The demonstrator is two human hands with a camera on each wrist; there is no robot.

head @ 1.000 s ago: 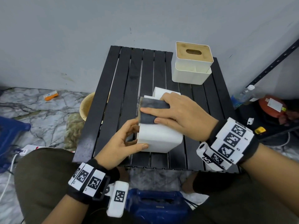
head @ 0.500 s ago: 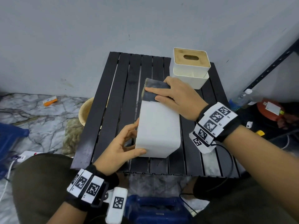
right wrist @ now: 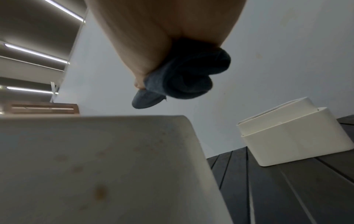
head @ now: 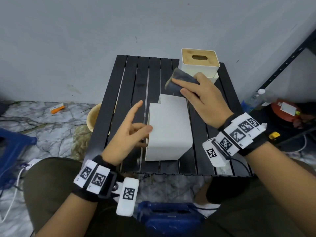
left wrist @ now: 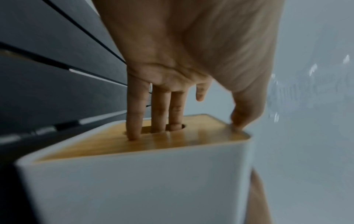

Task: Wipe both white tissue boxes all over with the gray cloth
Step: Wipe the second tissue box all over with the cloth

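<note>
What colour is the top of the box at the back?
Light wooden brown, on the back tissue box; the head view shows it best.

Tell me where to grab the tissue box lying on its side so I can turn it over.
Take the near tissue box at its wooden lid end, from the left. That end faces the left hand, and its slot admits fingers while the thumb hooks the rim, a likely firm grip.
</note>
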